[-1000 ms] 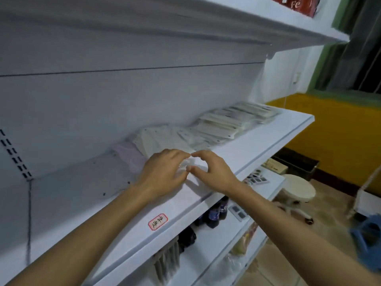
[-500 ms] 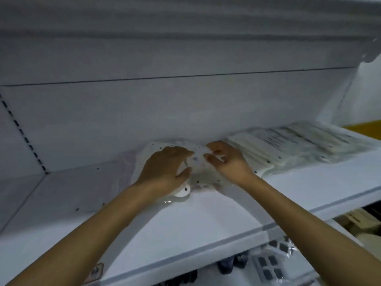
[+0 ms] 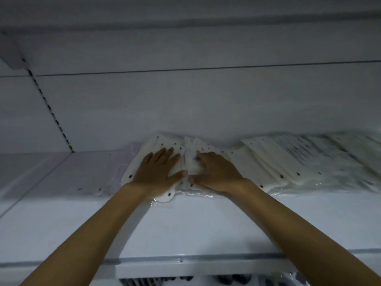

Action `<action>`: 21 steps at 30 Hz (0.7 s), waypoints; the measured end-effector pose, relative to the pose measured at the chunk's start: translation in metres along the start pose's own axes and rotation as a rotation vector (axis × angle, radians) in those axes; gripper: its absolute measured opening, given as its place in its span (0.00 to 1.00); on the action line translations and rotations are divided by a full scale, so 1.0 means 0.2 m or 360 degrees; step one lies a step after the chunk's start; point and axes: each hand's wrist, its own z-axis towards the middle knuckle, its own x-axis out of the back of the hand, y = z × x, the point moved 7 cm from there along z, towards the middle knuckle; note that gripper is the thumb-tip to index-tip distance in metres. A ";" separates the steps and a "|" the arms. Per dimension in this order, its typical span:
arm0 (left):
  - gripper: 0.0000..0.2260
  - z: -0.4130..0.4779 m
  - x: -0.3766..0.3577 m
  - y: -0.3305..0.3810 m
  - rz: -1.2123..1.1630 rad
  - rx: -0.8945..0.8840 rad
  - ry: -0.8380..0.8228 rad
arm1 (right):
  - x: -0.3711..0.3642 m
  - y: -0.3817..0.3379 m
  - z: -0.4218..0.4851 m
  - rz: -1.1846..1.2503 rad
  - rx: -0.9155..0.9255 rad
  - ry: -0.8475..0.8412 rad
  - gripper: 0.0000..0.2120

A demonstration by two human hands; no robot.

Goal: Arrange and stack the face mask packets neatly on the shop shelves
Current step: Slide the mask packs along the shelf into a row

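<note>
Both hands are down on the loose pile of face mask packets (image 3: 165,145), which sits against the back panel (image 3: 185,104) of the white shelf (image 3: 185,228). The left hand (image 3: 157,172) lies flat on the pile's left half, fingers straight and slightly spread, thumb out toward the other hand. The right hand (image 3: 216,174) rests just beside it on the pile's middle, fingers bent and digging into the crinkled plastic; whether they actually pinch a packet, I cannot tell, the fingertips are blurred. The two thumbs almost meet. A round white hang tab (image 3: 166,196) pokes out from the pile's front edge, under the left wrist. To the right of the pile, touching it, a fanned row of packets (image 3: 299,157) runs along the back panel, overlapping one on another. To the left of the pile a pale purple packet (image 3: 132,155) peeks out from beneath it.
</note>
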 end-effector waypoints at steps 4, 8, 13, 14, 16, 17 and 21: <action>0.55 0.03 0.04 -0.02 -0.0185 0.0046 0.0021 | 0.04 0.00 0.05 -0.0117 0.0100 -0.0080 0.28; 0.31 0.02 0.19 -0.04 -0.0758 0.0144 0.0027 | 0.09 0.04 0.08 -0.0024 0.0048 -0.0157 0.18; 0.15 0.03 0.33 -0.03 -0.0905 0.0167 0.0431 | 0.10 0.08 0.10 0.0162 -0.0048 -0.0183 0.20; 0.13 0.03 0.34 -0.01 -0.0965 0.0156 0.0467 | 0.11 0.08 0.11 0.0176 -0.0068 -0.0180 0.20; 0.12 0.03 0.34 0.05 -0.0924 0.0055 0.0451 | 0.12 0.09 0.13 0.0223 -0.0109 -0.0152 0.18; 0.13 0.03 0.33 0.10 -0.0741 -0.0033 0.0377 | 0.13 0.09 0.14 0.0267 -0.0139 -0.0136 0.18; 0.22 0.03 0.19 0.12 -0.0015 -0.0162 -0.0048 | 0.15 0.14 0.15 0.0476 -0.0293 -0.0058 0.19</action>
